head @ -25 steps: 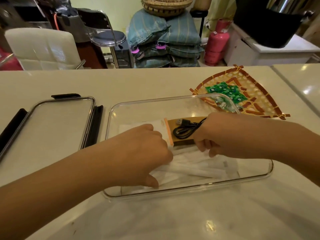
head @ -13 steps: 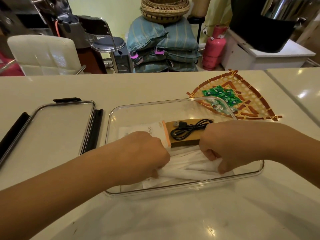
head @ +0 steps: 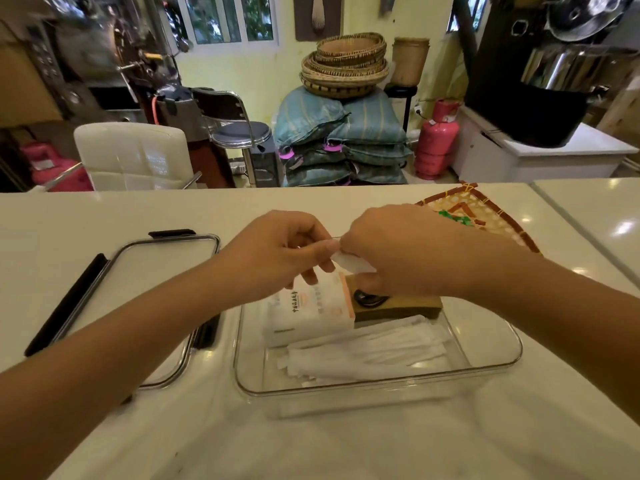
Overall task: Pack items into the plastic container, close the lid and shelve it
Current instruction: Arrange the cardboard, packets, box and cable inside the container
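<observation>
A clear plastic container (head: 491, 367) stands open on the white table. Inside lie a white and orange box (head: 311, 310), a brown wooden block (head: 405, 306) with a coiled black cable (head: 369, 301), and a heap of white paper packets (head: 367, 355). Its lid (head: 149, 271), clear with black clasps, lies flat to the left. My left hand (head: 277, 252) and my right hand (head: 391, 251) meet above the container's far side. Both pinch one small white packet (head: 349, 263) between their fingertips.
A woven bamboo tray (head: 485, 216) with small green items lies behind my right hand. Across the table stand a white chair (head: 135, 155), a stool (head: 242, 133), stacked sacks topped with baskets (head: 343, 133), a pink gas cylinder (head: 436, 140) and a white cabinet (head: 540, 154).
Both hands have risen out of the container's near half, where they pressed the packets, and now meet above its far side holding one packet. The camera has tilted upward.
</observation>
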